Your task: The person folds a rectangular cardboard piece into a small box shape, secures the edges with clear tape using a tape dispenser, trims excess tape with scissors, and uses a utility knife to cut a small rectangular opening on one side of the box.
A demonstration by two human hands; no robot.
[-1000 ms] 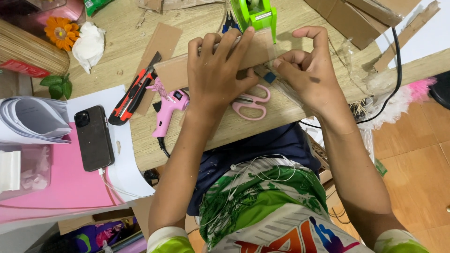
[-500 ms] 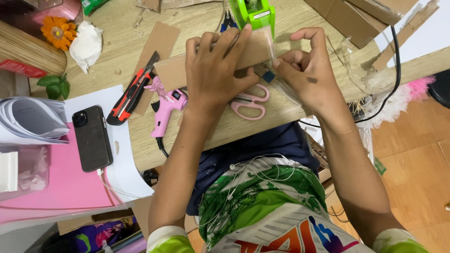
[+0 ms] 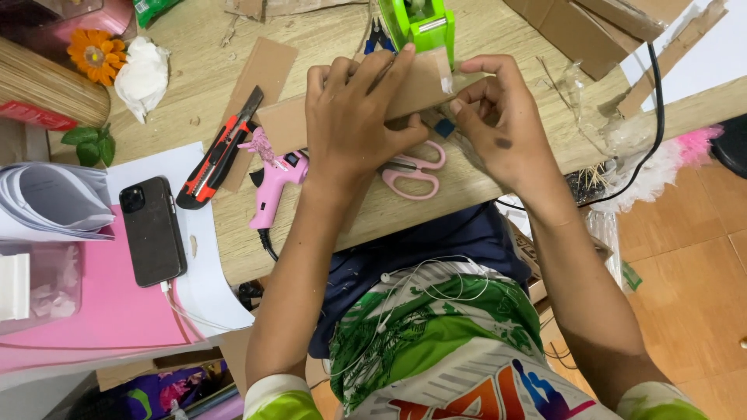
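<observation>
Nearest, pink scissors (image 3: 412, 167) lie on the table (image 3: 202, 62). Above them the left hand (image 3: 358, 124) presses spread fingers flat on a cardboard strip (image 3: 284, 124), while the right hand (image 3: 502, 128) pinches its taped end. Beyond stands a green tape dispenser (image 3: 424, 23).

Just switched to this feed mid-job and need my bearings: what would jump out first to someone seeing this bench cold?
Both hands meet at the top centre: the left hand lies flat on a strip of brown cardboard while the right hand pinches clear tape at its end, just below a bright green tape dispenser. Beside the left wrist lie a pink glue gun and pink scissors. Further left are a red-and-black utility knife and a black phone.
</observation>
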